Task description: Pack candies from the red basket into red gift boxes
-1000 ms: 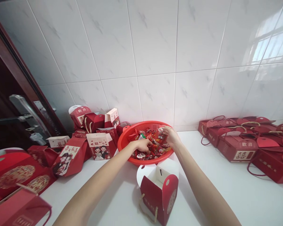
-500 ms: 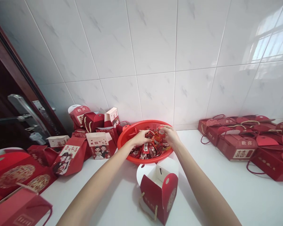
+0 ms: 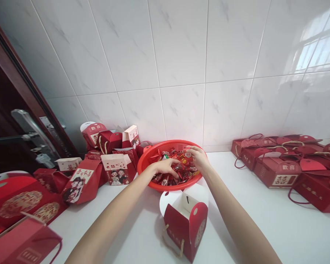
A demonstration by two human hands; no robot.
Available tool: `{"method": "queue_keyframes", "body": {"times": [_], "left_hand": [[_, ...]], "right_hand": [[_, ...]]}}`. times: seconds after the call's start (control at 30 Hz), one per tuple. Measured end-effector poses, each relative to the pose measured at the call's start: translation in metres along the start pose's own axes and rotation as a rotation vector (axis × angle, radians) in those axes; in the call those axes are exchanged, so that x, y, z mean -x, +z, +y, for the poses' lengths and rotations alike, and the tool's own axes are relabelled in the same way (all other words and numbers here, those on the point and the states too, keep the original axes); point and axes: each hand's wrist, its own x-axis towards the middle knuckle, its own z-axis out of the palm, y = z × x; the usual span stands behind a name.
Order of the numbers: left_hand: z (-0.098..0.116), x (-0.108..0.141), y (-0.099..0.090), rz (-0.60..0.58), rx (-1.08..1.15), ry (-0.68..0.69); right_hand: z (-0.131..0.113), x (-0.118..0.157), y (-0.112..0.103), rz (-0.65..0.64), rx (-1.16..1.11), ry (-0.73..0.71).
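Observation:
A red plastic basket (image 3: 142, 163) holds a heap of wrapped candies (image 3: 185, 169), mostly in red wrappers. My left hand (image 3: 165, 167) reaches over its near left side, fingers apart and touching the candies, with nothing plainly held. At the right side of the basket, my right hand (image 3: 199, 158) is closed, a red wrapped candy (image 3: 187, 148) pinched at its fingertips. Between my forearms stands a red gift box (image 3: 178, 227), its top flaps apart and its pale inside showing. A beige rope handle (image 3: 172, 251) hangs from its near side.
Several folded red gift boxes (image 3: 276, 172) with cord handles stand in rows at the right. More red boxes (image 3: 82, 181) lie loosely piled at the left, some tilted. A tiled wall (image 3: 181, 55) rises behind the white table (image 3: 236, 190). A door handle (image 3: 30, 124) is at far left.
My left hand has moved down and slightly toward me across the candies, uncovering a green-and-white wrapper behind it. My right hand has stayed nearly in place, and the gift box has not moved.

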Motion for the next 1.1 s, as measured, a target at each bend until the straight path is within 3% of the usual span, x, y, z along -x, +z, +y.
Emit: {"method": "queue_keyframes", "body": {"times": [0.07,0.27,0.47,0.83,1.1], "left_hand": [[0.002,0.001,-0.001,0.044,0.044,0.057],[0.007,-0.003,-0.008,0.317,0.265,0.304],[0.000,-0.009,-0.011,0.462,0.271,0.315],[-0.001,-0.009,-0.010,0.463,0.356,0.383],[0.003,-0.006,-0.008,0.431,0.358,0.359]], "right_hand": [[-0.002,0.002,0.001,-0.007,-0.003,0.008],[-0.003,0.003,0.002,-0.001,-0.024,-0.017],[-0.003,0.002,0.001,-0.007,-0.028,-0.005],[-0.001,0.001,0.001,-0.007,-0.025,-0.059],[0.001,-0.001,-0.001,-0.126,0.076,0.055]]}}
